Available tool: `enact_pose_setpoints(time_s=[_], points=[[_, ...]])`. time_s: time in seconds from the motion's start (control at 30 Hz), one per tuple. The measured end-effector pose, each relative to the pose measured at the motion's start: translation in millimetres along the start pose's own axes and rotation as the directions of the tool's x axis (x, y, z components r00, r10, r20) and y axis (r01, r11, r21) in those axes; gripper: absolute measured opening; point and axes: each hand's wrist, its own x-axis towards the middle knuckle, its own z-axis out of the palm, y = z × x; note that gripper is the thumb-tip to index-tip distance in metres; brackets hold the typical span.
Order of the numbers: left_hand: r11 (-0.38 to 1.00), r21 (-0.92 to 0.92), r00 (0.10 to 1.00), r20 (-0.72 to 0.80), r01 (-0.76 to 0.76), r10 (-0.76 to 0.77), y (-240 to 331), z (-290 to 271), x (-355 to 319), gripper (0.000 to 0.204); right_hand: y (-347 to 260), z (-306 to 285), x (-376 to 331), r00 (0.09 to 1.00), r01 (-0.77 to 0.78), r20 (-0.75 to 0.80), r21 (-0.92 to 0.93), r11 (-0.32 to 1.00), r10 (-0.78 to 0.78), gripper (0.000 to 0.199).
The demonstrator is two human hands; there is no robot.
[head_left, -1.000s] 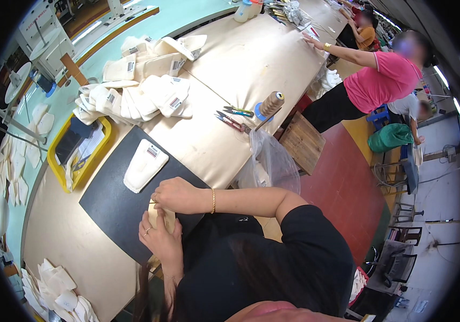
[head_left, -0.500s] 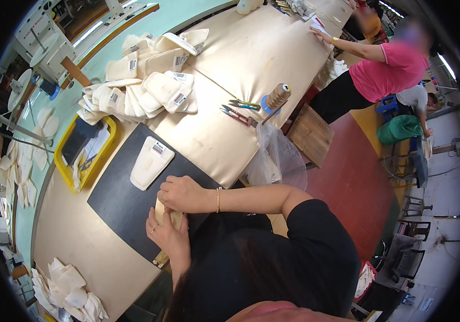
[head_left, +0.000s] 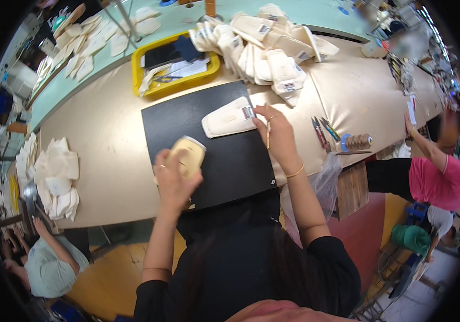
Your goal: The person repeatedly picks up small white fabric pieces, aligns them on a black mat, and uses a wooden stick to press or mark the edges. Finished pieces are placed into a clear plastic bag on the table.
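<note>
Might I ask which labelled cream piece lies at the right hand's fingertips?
The lone labelled piece on the black mat; the other labelled pieces lie heaped beyond it.

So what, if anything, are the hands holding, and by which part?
Left hand: a yellowish pad, by its near end. Right hand: apparently a thin stick, grip point unclear; whether this hand touches the cream pad cannot be told.

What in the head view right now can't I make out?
All in the head view:
Far side of the yellowish piece: it faces away, and the left hand covers its near end.
Thin stick at the right hand: partly hidden by that hand.
Print on the cream pad: too small to read.
Lower layers of the pad pile: covered by upper pads.
Far right rim: blurred.
</note>
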Motion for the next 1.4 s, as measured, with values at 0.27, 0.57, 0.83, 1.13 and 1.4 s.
enact_pose_setpoints(time_s=[0.27,0.57,0.83,1.13,1.4], points=[[0.935,0.258,0.969,-0.111,0.244,-0.223,-106,-56,27,0.058,22,30,30,0.942,0.242,0.253,-0.064,0.968,-0.219,0.044],[0.956,-0.229,0.977,-0.072,0.181,-0.202,-44,-38,10,0.057,-32,8,-4,0.911,-0.024,0.402,-0.175,0.984,0.094,0.021],[0.997,-0.053,0.997,0.053,-0.056,0.059,33,6,25,0.058,-15,27,-6,0.975,0.184,0.112,0.088,0.979,-0.193,0.016],[0.992,0.075,0.981,0.173,-0.103,0.088,53,31,-3,0.061,-26,13,-48,0.942,-0.045,0.337,0.117,0.992,0.003,0.013],[0.966,0.065,0.958,0.161,-0.250,0.237,41,27,-7,0.057,-20,16,-68,0.970,-0.115,0.241,0.309,0.944,0.039,0.015]])
